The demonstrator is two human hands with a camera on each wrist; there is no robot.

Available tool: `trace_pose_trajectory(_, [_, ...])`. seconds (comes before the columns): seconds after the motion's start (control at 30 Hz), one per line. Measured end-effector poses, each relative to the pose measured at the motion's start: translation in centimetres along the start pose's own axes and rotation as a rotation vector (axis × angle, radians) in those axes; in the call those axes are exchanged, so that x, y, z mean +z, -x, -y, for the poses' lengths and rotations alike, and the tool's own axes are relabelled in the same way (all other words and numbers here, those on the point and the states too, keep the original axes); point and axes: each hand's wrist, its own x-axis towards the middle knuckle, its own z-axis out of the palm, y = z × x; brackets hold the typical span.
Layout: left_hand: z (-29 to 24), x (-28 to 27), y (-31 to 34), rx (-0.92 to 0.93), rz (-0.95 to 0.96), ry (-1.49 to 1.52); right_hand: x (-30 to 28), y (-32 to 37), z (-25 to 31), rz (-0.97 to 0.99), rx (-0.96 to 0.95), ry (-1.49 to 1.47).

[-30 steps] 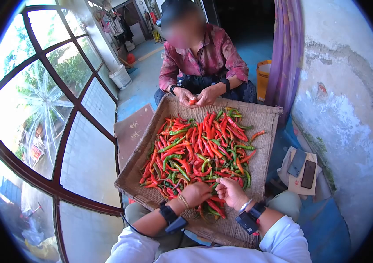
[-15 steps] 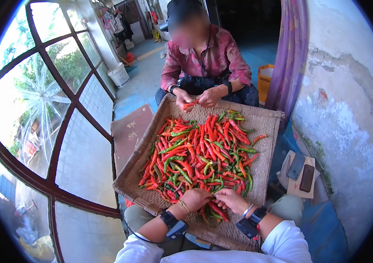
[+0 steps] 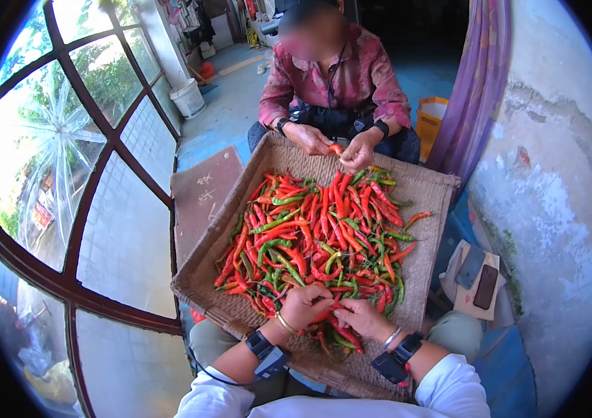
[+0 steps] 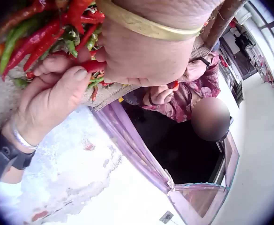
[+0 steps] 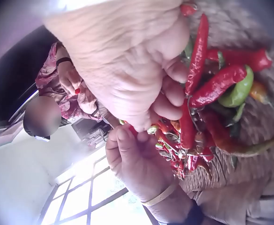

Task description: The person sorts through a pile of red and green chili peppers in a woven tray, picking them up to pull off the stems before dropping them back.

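Red and green chili peppers (image 3: 310, 237) lie heaped in a square woven basket (image 3: 425, 258). Over the heap's near edge, my left hand (image 3: 303, 306) and right hand (image 3: 362, 318) hold one red pepper (image 3: 336, 306) between them. In the left wrist view the right hand (image 4: 52, 96) pinches that red pepper (image 4: 93, 66) between thumb and fingers. The right wrist view shows the left hand (image 5: 139, 164) gripping it from the other side; the fingertips hide most of it. Loose peppers (image 5: 221, 86) lie just beside the right hand.
Across the basket a seated person (image 3: 338, 76) in a patterned red shirt holds a red pepper (image 3: 336, 149). Two phones (image 3: 485, 286) lie on a pale pad at the right. A window frame (image 3: 118, 160) stands at the left, a white bucket (image 3: 188, 99) behind.
The left hand has shifted slightly left, and a red pepper now shows between my hands. The person opposite has moved both hands to the right in the head view, which has also shifted.
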Motion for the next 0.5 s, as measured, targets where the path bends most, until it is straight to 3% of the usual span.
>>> trace_pose_trajectory(0.1, [0.4,-1.0,-0.3,-0.072,-0.177,0.069,-0.4,0.2,0.3,-0.039,0.128,0.016])
trace_pose_trajectory(0.17, [1.2,-1.8,-0.5,-0.310,-0.274,0.271,-0.5,0.2,-0.1,-0.027,0.155,0.020])
trace_pose_trajectory(0.23, [1.3,-2.6,-0.9,-0.285,-0.241,0.182,-0.5,0.1,-0.7,-0.018,0.176,0.028])
trace_pose_trajectory(0.33, [-0.3,-2.6,-2.2,-0.387,0.153,0.037,-0.2,0.5,-0.4,0.081,0.216,0.084])
trace_pose_trajectory(0.37, [-0.4,-2.2,-3.3,-0.385,0.156,0.036,-0.2,0.5,-0.6,0.078,0.214,0.082])
trace_pose_trajectory(0.43, [-0.7,-1.4,-5.8,-0.202,0.203,-0.006,-0.1,0.3,-1.4,0.073,0.163,0.043])
trace_pose_trajectory(0.5, [-1.9,-0.7,-9.1,-0.255,0.089,0.136,0.0,0.1,-1.8,0.036,0.142,0.005])
